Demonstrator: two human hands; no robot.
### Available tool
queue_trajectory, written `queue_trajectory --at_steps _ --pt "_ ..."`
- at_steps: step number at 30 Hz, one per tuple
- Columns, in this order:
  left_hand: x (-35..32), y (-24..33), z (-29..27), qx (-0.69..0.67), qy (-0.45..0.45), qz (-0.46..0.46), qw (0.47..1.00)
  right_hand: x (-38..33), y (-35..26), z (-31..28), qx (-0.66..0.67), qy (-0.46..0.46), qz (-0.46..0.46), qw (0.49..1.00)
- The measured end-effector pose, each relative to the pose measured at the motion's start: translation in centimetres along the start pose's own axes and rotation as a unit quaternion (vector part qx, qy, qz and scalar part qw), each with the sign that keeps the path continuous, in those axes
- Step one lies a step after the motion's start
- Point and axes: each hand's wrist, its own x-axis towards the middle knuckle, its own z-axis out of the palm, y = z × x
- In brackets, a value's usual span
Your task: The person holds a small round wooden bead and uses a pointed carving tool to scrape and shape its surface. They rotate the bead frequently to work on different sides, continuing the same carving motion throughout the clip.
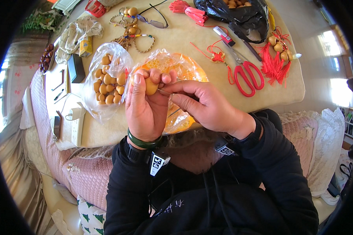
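gourd (151,86): mostly hidden by fingers (139,84) | pin (164,93): tip hidden, too thin to tell

At frame centre the left hand (145,103) grips a small tan gourd (151,86), while the right hand (206,103) presses a thin needle (164,93) against it. Red scissors (248,76) lie at the upper right.

One head-worn fisheye looks steeply down, close over the table (184,37) edge
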Motion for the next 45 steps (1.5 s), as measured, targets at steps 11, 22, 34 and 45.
queue_trajectory --at_steps 11,22,34,45 --pt "-0.5 -0.9 0.9 0.014 0.019 -0.004 1.000 -0.3 -0.5 0.2 -0.067 0.013 -0.033 0.997" --pt "-0.8 -0.6 1.8 0.011 0.022 0.031 0.999 -0.6 -1.8 0.4 -0.023 -0.012 0.037 0.999" --pt "-1.1 -1.1 2.1 -0.001 0.006 0.031 0.999 -0.8 -0.7 0.7 -0.029 0.003 0.026 0.999" --pt "-1.2 -0.8 2.4 0.038 -0.030 0.037 0.998 -0.5 -0.3 -1.5 0.311 -0.120 0.138 0.933"
